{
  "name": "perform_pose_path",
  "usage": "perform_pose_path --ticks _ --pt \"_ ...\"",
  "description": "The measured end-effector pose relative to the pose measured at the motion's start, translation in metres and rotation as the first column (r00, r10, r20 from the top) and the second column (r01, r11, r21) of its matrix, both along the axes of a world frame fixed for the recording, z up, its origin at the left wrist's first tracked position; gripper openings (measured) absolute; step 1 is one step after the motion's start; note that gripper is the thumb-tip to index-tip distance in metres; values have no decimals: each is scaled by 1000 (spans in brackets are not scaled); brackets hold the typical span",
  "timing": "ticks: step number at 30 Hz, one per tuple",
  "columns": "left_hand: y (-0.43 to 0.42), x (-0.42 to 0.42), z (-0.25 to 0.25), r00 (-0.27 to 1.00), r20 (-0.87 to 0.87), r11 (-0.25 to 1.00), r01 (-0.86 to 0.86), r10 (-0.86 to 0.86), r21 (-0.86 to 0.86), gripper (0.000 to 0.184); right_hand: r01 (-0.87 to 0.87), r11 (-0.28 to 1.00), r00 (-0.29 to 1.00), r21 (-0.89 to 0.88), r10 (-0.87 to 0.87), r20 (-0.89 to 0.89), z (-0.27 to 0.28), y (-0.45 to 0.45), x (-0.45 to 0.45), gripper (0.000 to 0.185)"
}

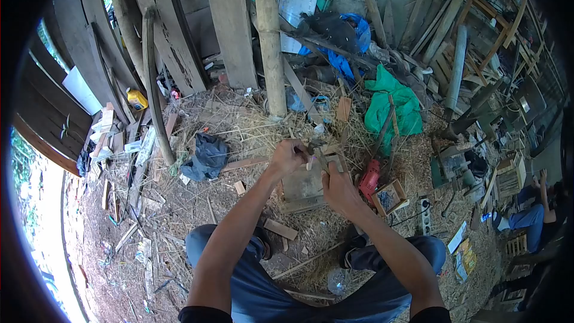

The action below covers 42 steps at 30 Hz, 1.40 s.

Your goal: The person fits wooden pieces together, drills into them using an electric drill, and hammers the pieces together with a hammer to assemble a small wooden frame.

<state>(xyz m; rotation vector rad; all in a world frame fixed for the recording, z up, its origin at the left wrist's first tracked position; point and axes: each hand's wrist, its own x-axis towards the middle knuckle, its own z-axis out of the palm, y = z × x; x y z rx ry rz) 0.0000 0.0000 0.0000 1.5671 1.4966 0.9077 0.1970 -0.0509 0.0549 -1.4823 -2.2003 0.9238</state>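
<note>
Just ahead of the right hand's grip, between the two hands, stands the head of a hammer-like tool (318,149). Right hand (341,192): fingers closed around the handle. Left hand (290,155): fingertips apparently pinching a small pale piece (310,164), close beside the tool; contact between the two cannot be confirmed. Below both grips lies a wooden block (301,184); to the right of the right grip, a red power drill (369,180) and, beyond it, an open wooden box (390,197).

Handling, as judged: tool stiff, not fragile, weighted towards its dark head; sound hold is low on the handle, clear of the head. Pale piece likely light and easily dropped; hold by its sides.

Orientation: the tool's long axis runs from the right grip away from the person, slightly leftward, head at the far end. Tilt cannot be determined.
</note>
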Motion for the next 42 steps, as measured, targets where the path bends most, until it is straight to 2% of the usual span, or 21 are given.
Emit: perform_pose_path --ticks 1,3,5,6,8,11,15,17,18,20,21,23,24,26,27,29,33,35,36,38,42 --pt "-5 5 15 997 -59 998 -53 51 -32 17 -2 995 999 101 7 -53 -4 0 -1 20" --pt "-23 -6 21 984 -155 990 -104 88 -100 18 13 987 991 158 8 -137 -3 -17 -14 20" --pt "-20 -7 13 984 -168 997 -52 61 54 21 62 965 966 255 7 -260 -4 -18 -13 21" --pt "-18 -10 8 983 -171 997 -54 62 55 21 61 965 965 255 8 -263 -5 -16 -14 21" --pt "-14 -12 -3 999 16 1000 -29 29 -11 21 5 1000 999 5 -5 -54 -5 -11 -11 22" --pt "-20 -3 21 993 -70 994 -101 97 -46 20 21 992 990 124 -3 -140 3 -13 -11 22" --pt "-13 -3 10 985 -151 996 -90 87 -11 23 59 966 971 253 4 -239 -5 -11 -9 22" --pt "-8 -6 -2 970 241 999 -18 28 -41 26 -2 999 1000 54 3 -18 -9 -5 -4 21" --pt "-8 -4 5 971 239 999 -17 26 -37 26 -1 998 1000 58 2 -20 -4 -5 -5 21" --pt "-12 4 19 990 -98 993 -111 106 -47 28 23 986 991 163 0 -137 4 -10 -6 21" --pt "-11 5 15 990 -93 993 -110 105 -49 28 33 980 985 197 2 -173 6 -11 -5 21" --pt "-10 4 11 989 -121 994 -74 83 80 29 85 985 978 151 -54 -201 5 -10 -5 21" --pt "-8 3 6 989 -120 994 -74 84 82 29 84 985 978 152 -53 -200 -1 -8 -3 21" --pt "-2 1 1 999 17 999 -34 34 -11 28 -22 988 1000 152 20 15 -14 2 3 21" --pt "-3 2 5 999 15 999 -35 35 -6 28 -23 987 1000 157 21 14 -6 2 2 21" --pt "-7 4 9 992 -85 995 -93 96 31 27 49 992 991 115 -34 -127 6 -2 -2 22" --pt "-10 7 16 987 -125 993 -109 102 -51 27 65 986 985 154 -39 -170 -4 -4 1 23" --pt "-2 1 -4 994 102 1000 -29 28 6 28 5 967 998 255 10 -59 -18 3 3 22" --pt "-4 2 2 995 100 1000 -29 28 8 28 -15 958 1000 288 22 -22 -11 3 0 22" --pt "-8 7 11 992 -81 995 -91 95 49 26 65 969 982 236 -20 -190 1 -2 -2 21" --pt "-5 5 5 987 -145 996 -80 72 -45 26 67 968 981 240 -21 -192 -6 -6 0 22"
